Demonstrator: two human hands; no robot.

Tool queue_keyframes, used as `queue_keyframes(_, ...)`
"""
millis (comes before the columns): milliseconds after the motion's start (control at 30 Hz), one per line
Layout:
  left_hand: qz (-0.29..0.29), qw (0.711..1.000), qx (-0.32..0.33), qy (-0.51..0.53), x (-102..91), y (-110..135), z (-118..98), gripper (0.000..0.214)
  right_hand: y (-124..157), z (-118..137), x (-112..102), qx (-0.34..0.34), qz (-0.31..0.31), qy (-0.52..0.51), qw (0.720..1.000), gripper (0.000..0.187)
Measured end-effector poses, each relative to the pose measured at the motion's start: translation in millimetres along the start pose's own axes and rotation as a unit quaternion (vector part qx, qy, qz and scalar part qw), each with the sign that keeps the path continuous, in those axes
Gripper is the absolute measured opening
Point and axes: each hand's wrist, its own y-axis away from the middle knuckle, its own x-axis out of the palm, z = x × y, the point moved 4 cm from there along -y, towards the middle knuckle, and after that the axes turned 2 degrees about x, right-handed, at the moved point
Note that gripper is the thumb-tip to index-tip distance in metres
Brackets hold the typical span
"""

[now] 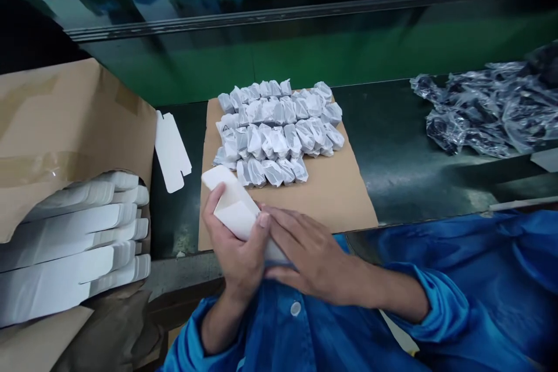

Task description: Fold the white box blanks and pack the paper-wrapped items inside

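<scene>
Left hand (238, 256) curls closed; right hand (311, 258) lies flat.

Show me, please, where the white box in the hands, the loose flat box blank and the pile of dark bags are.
white box (232, 202): head view, its upper side.
flat box blank (172, 151): head view, its middle panel.
pile of dark bags (483, 107): head view, middle of heap.

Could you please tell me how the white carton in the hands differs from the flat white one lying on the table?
The held carton is opened into a hollow sleeve; the flat carton is collapsed flat. The held carton is gripped by the left hand and right hand, tilted over the cardboard sheet; the flat carton lies untouched on the dark table. Both are plain white card.
</scene>
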Motion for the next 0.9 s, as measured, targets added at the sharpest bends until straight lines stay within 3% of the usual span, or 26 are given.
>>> queue_keyframes(100, 0.049, 0.997, 0.036, -0.045, -7.2, -12.0, -0.5, 0.063, -11.6, -15.3, -12.8, 0.077, 0.001, -0.153, 0.985, 0.058)
queue_keyframes(167, 0.087, 0.991, 0.083, -0.05, -9.5, -14.4, -4.1, 0.057, -19.2, -24.5, -18.0, 0.066, -0.006, -0.208, 0.976, 0.047)
queue_keyframes(233, 0.104, 0.985, 0.121, -0.064, -11.3, -13.7, -6.4, 0.046, -24.0, -29.4, -17.7, 0.028, 0.03, -0.26, 0.965, 0.037)
queue_keyframes(300, 0.127, 0.98, 0.133, -0.082, -12.1, -12.2, -5.7, 0.037, -26.7, -38.1, -18.3, 0.06, 0.043, -0.328, 0.942, 0.032)
queue_keyframes(367, 0.162, 0.974, 0.129, -0.092, -11.6, -11.0, -3.7, 0.033, -28.6, -53.0, -21.9, 0.169, -0.003, -0.409, 0.897, 0.027)
queue_keyframes(433, 0.199, 0.968, 0.121, -0.091, -9.9, -9.8, -2.4, 0.032, -30.2, -66.6, -22.9, 0.272, -0.046, -0.479, 0.834, 0.026)
queue_keyframes(500, 0.232, 0.962, 0.119, -0.082, -7.1, -8.6, -2.7, 0.032, -34.7, -70.2, -16.8, 0.304, -0.002, -0.541, 0.784, 0.032)
queue_keyframes(567, 0.251, 0.957, 0.123, -0.081, -4.5, -7.5, -3.1, 0.032, -38.0, -66.4, -8.0, 0.296, 0.073, -0.581, 0.755, 0.033)
queue_keyframes(700, 0.239, 0.956, 0.142, -0.099, -1.1, -4.5, -1.0, 0.043, -34.6, -56.5, 2.0, 0.279, 0.103, -0.585, 0.754, 0.029)
queue_keyframes(833, 0.149, 0.972, 0.168, -0.066, -0.8, -0.1, -0.7, 0.065, -27.3, -50.5, 0.4, 0.276, 0.069, -0.531, 0.798, 0.026)
queue_keyframes(900, 0.134, 0.976, 0.168, -0.045, -0.2, 2.0, -0.6, 0.084, -25.6, -47.9, -3.5, 0.26, 0.051, -0.496, 0.827, 0.022)
